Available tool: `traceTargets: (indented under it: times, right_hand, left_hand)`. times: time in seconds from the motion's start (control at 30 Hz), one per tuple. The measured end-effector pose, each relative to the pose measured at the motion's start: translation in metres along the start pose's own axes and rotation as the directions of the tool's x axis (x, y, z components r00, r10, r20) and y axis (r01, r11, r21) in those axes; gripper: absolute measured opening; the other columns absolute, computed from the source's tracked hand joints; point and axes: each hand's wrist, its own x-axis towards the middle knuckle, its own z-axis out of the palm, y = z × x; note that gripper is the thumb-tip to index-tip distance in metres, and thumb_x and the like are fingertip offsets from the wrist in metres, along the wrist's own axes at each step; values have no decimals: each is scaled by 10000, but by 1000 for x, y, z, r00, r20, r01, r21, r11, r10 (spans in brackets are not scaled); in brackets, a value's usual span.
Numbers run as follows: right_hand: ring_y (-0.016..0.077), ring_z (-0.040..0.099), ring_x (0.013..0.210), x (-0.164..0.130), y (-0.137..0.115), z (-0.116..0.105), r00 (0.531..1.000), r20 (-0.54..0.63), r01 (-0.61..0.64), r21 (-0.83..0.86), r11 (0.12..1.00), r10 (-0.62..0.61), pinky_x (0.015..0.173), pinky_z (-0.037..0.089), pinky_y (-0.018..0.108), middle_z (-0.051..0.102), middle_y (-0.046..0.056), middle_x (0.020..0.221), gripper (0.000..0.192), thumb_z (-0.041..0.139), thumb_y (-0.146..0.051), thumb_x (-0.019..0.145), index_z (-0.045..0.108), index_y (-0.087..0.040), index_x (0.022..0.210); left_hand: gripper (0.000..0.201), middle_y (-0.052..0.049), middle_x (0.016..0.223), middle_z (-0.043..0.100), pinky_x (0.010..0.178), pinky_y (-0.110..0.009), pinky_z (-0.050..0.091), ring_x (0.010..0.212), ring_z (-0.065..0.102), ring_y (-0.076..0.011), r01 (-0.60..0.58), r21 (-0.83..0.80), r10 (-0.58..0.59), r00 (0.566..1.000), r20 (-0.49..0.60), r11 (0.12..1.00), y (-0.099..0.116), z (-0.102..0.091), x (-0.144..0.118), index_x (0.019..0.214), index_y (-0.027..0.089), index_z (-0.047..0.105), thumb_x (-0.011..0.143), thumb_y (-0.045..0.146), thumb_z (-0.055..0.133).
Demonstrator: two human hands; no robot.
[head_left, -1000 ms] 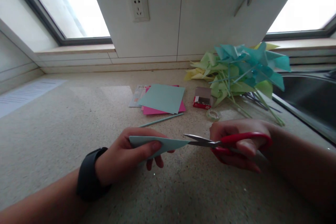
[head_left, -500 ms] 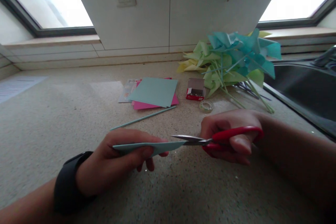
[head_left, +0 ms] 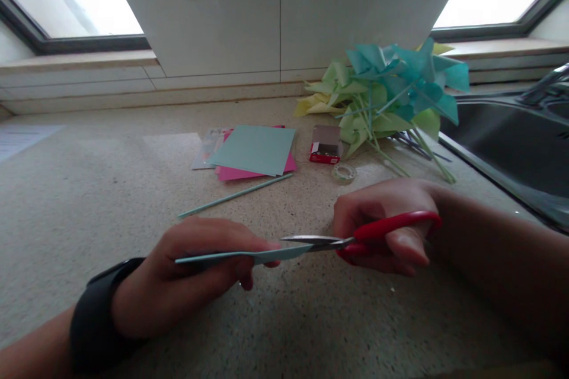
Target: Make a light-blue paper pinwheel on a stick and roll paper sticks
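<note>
Between thumb and fingers, my left hand point(head_left: 195, 272) pinches a light blue sheet of paper point(head_left: 284, 253), seen nearly edge-on. My right hand point(head_left: 386, 225) has its fingers through the red handles of a pair of scissors point(head_left: 342, 241). The scissor blades point left and are parted a little, with the right end of the paper between them. Beyond my hands, a light blue paper stick point(head_left: 235, 194) lies slantwise on the counter. Behind it is a stack of light blue square paper point(head_left: 255, 148) on top of pink paper point(head_left: 237, 174).
A small red box point(head_left: 325, 151) and a roll of clear tape point(head_left: 344, 174) lie right of the stack. Blue, green and yellow paper pinwheels point(head_left: 395, 89) are heaped by the sink point(head_left: 502, 142). A printed sheet point(head_left: 26, 139) is at the far left.
The paper and my left hand have tilted slightly, the paper's left end dropping lower. The scissor blades have closed somewhat on the paper. The whole view has shifted a little.
</note>
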Motion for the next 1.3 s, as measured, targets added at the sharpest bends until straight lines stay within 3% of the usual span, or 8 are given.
traceTargets:
  times: [0.33, 0.53, 0.77, 1.3]
  right_hand:
    - [84, 501, 418, 0, 0, -1, 999, 5, -43, 16, 999, 43, 370, 399, 160, 593, -33, 493, 559, 864, -635, 601, 586, -152, 649]
    - [69, 446, 396, -2, -2, -1, 999, -42, -33, -67, 997, 30, 367, 366, 167, 553, -43, 478, 577, 804, -682, 661, 569, -156, 632]
    - [77, 448, 394, -4, 1, -4, 993, -119, -32, -107, 994, 20, 375, 363, 184, 556, -34, 483, 627, 781, -741, 632, 554, -157, 624]
    - [77, 467, 357, -5, 5, -7, 991, -130, -22, -95, 995, 9, 335, 333, 173, 571, -42, 465, 575, 800, -683, 662, 564, -161, 613]
  left_hand:
    - [365, -14, 905, 772, 658, -201, 569, 729, 698, -124, 12, -1, -12, 999, 36, 1000, 0, -2, -1, 1219, 323, 716, 950, 111, 588]
    - [315, -15, 908, 798, 588, -165, 569, 663, 708, -115, 34, 13, -33, 999, -40, 999, 2, 1, -1, 1158, 301, 750, 936, 128, 610]
    - [313, -11, 919, 805, 593, -131, 576, 664, 723, -96, 85, -39, -88, 993, -80, 996, 1, 3, -1, 1150, 285, 754, 941, 116, 594]
    - [283, -9, 860, 799, 575, -122, 562, 637, 712, -95, 82, -45, -86, 993, -78, 996, 1, 1, -1, 1107, 266, 769, 935, 123, 595]
